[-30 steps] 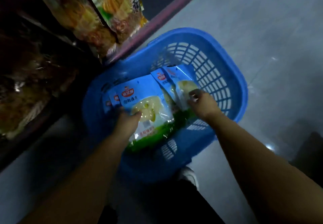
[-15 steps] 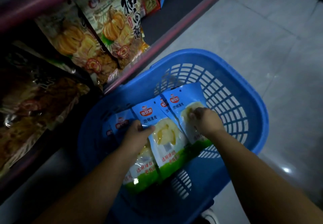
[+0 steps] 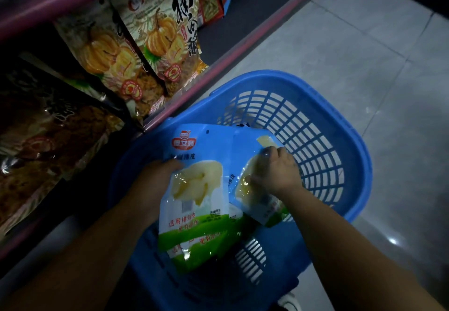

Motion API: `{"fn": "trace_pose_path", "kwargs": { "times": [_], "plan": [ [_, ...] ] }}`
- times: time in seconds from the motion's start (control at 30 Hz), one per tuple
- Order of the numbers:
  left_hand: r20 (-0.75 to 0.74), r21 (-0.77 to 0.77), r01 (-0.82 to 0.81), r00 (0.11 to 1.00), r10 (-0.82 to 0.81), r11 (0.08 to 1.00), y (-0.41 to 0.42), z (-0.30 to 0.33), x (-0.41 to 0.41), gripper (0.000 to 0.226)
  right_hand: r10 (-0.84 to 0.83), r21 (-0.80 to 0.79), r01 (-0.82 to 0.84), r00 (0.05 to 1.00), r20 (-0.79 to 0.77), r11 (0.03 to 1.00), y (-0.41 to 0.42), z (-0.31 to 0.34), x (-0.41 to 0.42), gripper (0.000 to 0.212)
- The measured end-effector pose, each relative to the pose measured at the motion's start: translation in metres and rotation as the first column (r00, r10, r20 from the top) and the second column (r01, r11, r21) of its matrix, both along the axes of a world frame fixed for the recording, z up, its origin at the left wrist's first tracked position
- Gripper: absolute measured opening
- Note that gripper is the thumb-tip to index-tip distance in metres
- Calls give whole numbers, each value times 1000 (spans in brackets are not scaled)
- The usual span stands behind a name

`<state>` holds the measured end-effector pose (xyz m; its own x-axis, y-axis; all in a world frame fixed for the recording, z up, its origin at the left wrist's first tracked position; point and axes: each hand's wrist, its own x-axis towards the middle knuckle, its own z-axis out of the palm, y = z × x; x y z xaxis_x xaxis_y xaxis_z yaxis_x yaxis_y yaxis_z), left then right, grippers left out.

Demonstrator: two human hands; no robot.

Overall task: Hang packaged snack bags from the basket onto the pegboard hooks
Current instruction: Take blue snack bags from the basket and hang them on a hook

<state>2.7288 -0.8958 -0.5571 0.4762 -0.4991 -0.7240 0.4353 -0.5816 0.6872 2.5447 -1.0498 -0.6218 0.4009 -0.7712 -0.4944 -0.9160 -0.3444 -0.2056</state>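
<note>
Fingers, left: while the left hand (image 3: 155, 184) reaches into the basket, its fingers (image 3: 173, 165) are curled over the left edge of the near bag and grip it; the fingertips under the bag are hidden.
Fingers, right: the right hand (image 3: 274, 172) lies on top of the second bag, and its fingers (image 3: 279, 151) are bent and press or pinch the film; which of the two I cannot tell, because the hand covers the contact.
Near bag: a blue and green plastic snack bag with a clear window showing pale yellow pieces (image 3: 198, 196), with a red logo at the top and a small hang hole near its upper edge. It is tilted up, its lower green end pointing toward the person.
Second bag: a blue plastic snack bag of the same kind (image 3: 252, 189), just beside the first on the right and partly under its edge.
Basket: a blue plastic slotted basket (image 3: 323, 165) that stands on the floor; both bags are over its inside.
Floor: grey glossy tiles (image 3: 364, 55), with small light reflections.
Shelf: a pink-edged store shelf (image 3: 243, 50) touching or just beside the far-left rim of the basket.
Shelf goods: orange pumpkin-printed snack packs (image 3: 155, 41) stand on it, and darker brown packs (image 3: 48, 145) are lower left.
</note>
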Motion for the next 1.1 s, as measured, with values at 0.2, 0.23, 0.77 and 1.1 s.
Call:
{"fn": "trace_pose_path", "kwargs": {
  "times": [0.2,0.23,0.77,1.1],
  "plan": [
    [29,-20,-28,999,29,999,-4,-1,-4,13,-30,90,29,999,14,996,-1,4,2,91],
    [56,-25,-37,998,39,999,-4,0,-4,10,-127,158,113,989,80,981,-2,7,1,89],
    [145,-50,-440,885,442,897,80,290,-69,9,-700,510,483,436,565,712,85,357,-24,21],
    [438,-322,-631,562,702,706,212,619,-20,11,-424,521,-44,524,738,852,162,687,69,16]
  ]
}}
